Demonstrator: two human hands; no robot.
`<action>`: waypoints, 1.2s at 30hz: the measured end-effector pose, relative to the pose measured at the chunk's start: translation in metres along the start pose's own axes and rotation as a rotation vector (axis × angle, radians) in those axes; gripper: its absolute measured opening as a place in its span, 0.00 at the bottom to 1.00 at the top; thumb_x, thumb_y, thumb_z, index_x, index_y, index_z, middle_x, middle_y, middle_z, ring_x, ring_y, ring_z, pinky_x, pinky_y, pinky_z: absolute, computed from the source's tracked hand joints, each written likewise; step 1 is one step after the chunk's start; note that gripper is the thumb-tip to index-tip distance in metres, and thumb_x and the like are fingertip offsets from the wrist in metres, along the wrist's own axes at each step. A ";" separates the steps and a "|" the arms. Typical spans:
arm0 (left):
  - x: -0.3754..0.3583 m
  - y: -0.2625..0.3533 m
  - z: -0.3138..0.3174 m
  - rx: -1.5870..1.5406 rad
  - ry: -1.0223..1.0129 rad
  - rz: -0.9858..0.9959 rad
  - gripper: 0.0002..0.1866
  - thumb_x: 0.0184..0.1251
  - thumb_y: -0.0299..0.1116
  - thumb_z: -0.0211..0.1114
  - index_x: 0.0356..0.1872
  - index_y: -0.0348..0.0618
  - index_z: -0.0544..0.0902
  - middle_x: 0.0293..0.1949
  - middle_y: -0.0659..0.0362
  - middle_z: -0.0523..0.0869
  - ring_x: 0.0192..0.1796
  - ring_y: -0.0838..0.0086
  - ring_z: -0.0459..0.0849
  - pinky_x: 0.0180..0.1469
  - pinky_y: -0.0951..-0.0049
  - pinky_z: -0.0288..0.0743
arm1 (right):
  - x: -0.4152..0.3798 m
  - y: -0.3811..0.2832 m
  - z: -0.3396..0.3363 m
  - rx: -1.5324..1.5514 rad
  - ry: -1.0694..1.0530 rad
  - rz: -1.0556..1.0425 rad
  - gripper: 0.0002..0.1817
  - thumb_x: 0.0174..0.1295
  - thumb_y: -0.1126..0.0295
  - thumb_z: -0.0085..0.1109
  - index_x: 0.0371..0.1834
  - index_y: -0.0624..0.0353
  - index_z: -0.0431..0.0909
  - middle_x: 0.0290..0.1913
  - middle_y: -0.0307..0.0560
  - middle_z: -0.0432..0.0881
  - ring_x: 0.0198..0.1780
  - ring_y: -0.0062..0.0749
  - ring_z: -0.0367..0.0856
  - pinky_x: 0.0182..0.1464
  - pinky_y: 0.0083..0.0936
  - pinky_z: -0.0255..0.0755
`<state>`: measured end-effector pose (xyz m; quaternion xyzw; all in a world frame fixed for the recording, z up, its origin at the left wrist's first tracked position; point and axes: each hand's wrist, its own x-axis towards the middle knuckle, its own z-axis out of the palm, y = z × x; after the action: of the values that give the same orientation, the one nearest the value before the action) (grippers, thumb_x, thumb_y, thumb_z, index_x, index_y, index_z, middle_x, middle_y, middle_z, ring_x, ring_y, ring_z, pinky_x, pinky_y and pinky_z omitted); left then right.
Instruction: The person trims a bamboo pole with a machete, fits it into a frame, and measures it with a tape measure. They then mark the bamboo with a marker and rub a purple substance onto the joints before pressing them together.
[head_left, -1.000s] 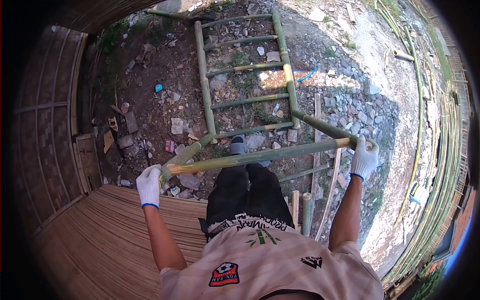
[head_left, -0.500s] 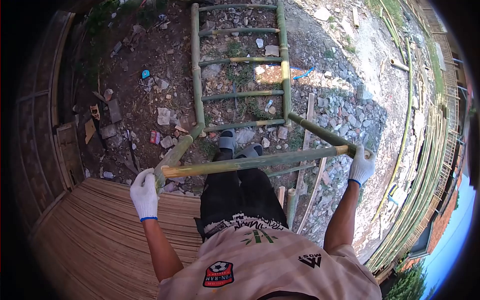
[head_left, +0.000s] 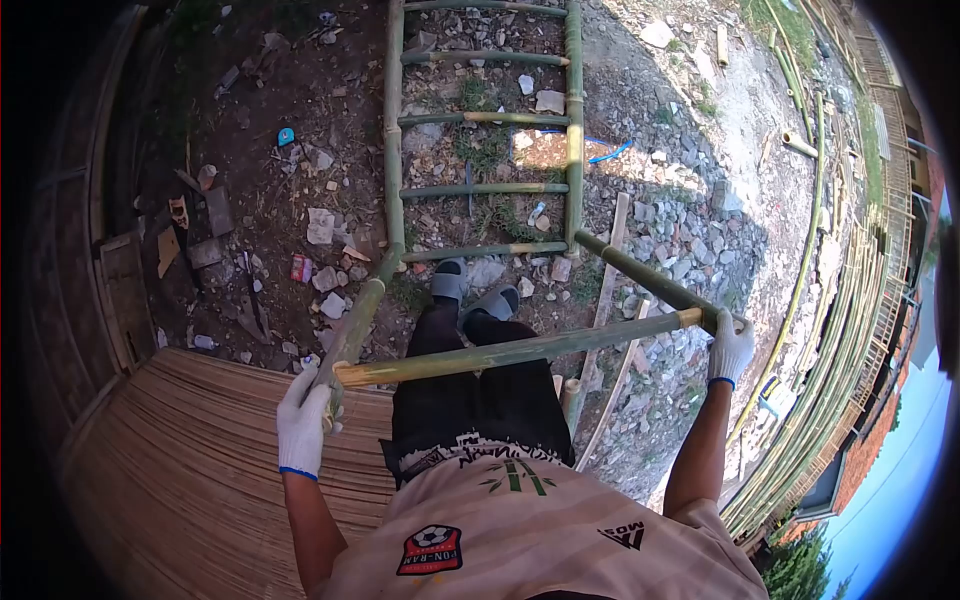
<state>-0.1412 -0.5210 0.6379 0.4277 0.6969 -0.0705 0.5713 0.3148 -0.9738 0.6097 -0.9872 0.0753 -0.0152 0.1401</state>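
I look straight down a green bamboo ladder [head_left: 480, 187] to the stony ground. My left hand [head_left: 304, 420], in a white glove with a blue cuff, grips the top of the left rail [head_left: 352, 328]. My right hand [head_left: 731, 347], gloved the same, grips the top of the right rail [head_left: 640, 276]. The uppermost rung [head_left: 510, 351] runs between my two hands. My feet, in grey sandals [head_left: 472, 291], stand on a lower rung. I wear black trousers and a striped pale shirt.
A roof of split bamboo strips [head_left: 190, 470] lies at lower left beside the ladder top. Woven bamboo walls [head_left: 110, 300] stand at left. Rubble, stones and litter cover the ground below. Long bamboo poles [head_left: 850, 330] are stacked along the right. Wooden laths [head_left: 608, 290] lean near the ladder.
My body and view have shifted down the ladder. My left hand has slid lower along the left rail, below the rung's end. My right hand stays on the right rail top.
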 end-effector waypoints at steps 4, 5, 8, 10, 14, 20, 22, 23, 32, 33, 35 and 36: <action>-0.002 0.019 -0.013 0.028 -0.112 -0.119 0.31 0.77 0.33 0.60 0.78 0.37 0.68 0.51 0.52 0.89 0.37 0.67 0.91 0.28 0.72 0.82 | -0.008 -0.034 -0.027 0.147 -0.300 0.241 0.23 0.67 0.55 0.70 0.50 0.66 0.80 0.33 0.49 0.85 0.21 0.26 0.82 0.19 0.22 0.74; 0.000 0.020 -0.017 0.020 -0.177 -0.155 0.33 0.77 0.34 0.59 0.80 0.38 0.65 0.53 0.51 0.87 0.38 0.66 0.91 0.30 0.70 0.83 | -0.003 -0.029 -0.030 0.140 -0.350 0.264 0.23 0.67 0.56 0.70 0.50 0.67 0.81 0.32 0.47 0.85 0.23 0.27 0.84 0.21 0.24 0.75; 0.007 0.023 -0.024 0.063 -0.296 -0.240 0.35 0.79 0.35 0.58 0.83 0.38 0.59 0.57 0.50 0.85 0.40 0.63 0.91 0.34 0.66 0.85 | 0.022 -0.022 -0.037 0.109 -0.608 0.346 0.24 0.68 0.56 0.68 0.55 0.68 0.80 0.33 0.46 0.84 0.24 0.28 0.82 0.23 0.23 0.76; 0.013 0.032 -0.021 0.115 -0.356 -0.290 0.36 0.80 0.37 0.57 0.83 0.38 0.56 0.58 0.50 0.85 0.41 0.63 0.91 0.36 0.65 0.86 | 0.039 -0.027 -0.041 0.117 -0.808 0.410 0.24 0.69 0.58 0.66 0.56 0.71 0.80 0.34 0.45 0.83 0.25 0.28 0.82 0.25 0.25 0.76; 0.050 0.038 -0.003 0.102 -0.323 -0.514 0.30 0.82 0.44 0.58 0.76 0.38 0.68 0.52 0.51 0.87 0.41 0.62 0.91 0.39 0.63 0.87 | 0.074 -0.049 -0.040 0.055 -1.280 0.485 0.26 0.69 0.64 0.63 0.65 0.70 0.75 0.37 0.48 0.82 0.29 0.33 0.84 0.31 0.30 0.83; 0.164 0.006 0.044 0.247 -0.322 -0.675 0.32 0.75 0.54 0.67 0.67 0.40 0.75 0.51 0.51 0.85 0.40 0.63 0.90 0.40 0.59 0.87 | 0.094 -0.054 0.028 -0.090 -1.414 0.672 0.38 0.71 0.59 0.63 0.79 0.67 0.63 0.49 0.51 0.82 0.39 0.34 0.87 0.35 0.34 0.86; 0.202 -0.001 0.063 0.289 -0.336 -0.644 0.32 0.74 0.55 0.68 0.66 0.39 0.76 0.48 0.52 0.85 0.39 0.63 0.90 0.39 0.60 0.87 | 0.100 -0.037 0.073 -0.255 -1.515 0.512 0.40 0.71 0.57 0.65 0.79 0.68 0.62 0.48 0.51 0.82 0.44 0.31 0.85 0.44 0.29 0.83; 0.220 -0.005 0.075 0.320 -0.355 -0.604 0.32 0.73 0.55 0.69 0.65 0.39 0.76 0.45 0.53 0.85 0.38 0.63 0.90 0.38 0.60 0.87 | 0.098 -0.050 0.094 -0.361 -1.521 0.517 0.42 0.71 0.56 0.66 0.80 0.69 0.59 0.50 0.51 0.82 0.42 0.32 0.85 0.45 0.30 0.83; 0.258 -0.019 0.115 0.590 -0.280 -0.552 0.27 0.70 0.48 0.70 0.59 0.38 0.77 0.32 0.56 0.81 0.24 0.67 0.84 0.25 0.62 0.82 | 0.082 0.035 0.274 -0.764 -1.313 -0.145 0.53 0.73 0.43 0.55 0.87 0.63 0.38 0.59 0.77 0.82 0.61 0.67 0.83 0.63 0.46 0.75; 0.259 -0.020 0.115 0.597 -0.259 -0.560 0.27 0.70 0.48 0.70 0.60 0.39 0.77 0.32 0.55 0.81 0.23 0.67 0.84 0.24 0.63 0.81 | 0.080 0.039 0.278 -0.800 -1.317 -0.138 0.50 0.73 0.45 0.56 0.87 0.62 0.43 0.59 0.75 0.83 0.62 0.65 0.83 0.64 0.46 0.75; 0.258 -0.021 0.117 0.610 -0.243 -0.580 0.27 0.70 0.48 0.70 0.60 0.39 0.77 0.32 0.55 0.81 0.22 0.67 0.83 0.23 0.63 0.80 | 0.079 0.040 0.272 -0.747 -1.333 -0.117 0.47 0.73 0.46 0.56 0.86 0.61 0.50 0.60 0.73 0.83 0.64 0.64 0.82 0.66 0.45 0.74; 0.257 -0.021 0.119 0.618 -0.231 -0.537 0.26 0.70 0.48 0.69 0.60 0.40 0.77 0.31 0.55 0.81 0.22 0.67 0.83 0.23 0.64 0.79 | 0.079 0.044 0.271 -0.753 -1.336 -0.120 0.47 0.73 0.46 0.56 0.86 0.61 0.50 0.60 0.73 0.83 0.64 0.64 0.82 0.66 0.45 0.74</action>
<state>-0.0627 -0.4711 0.3693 0.3712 0.6612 -0.4699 0.4520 0.4005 -0.9535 0.3375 -0.7703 -0.0789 0.6033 -0.1910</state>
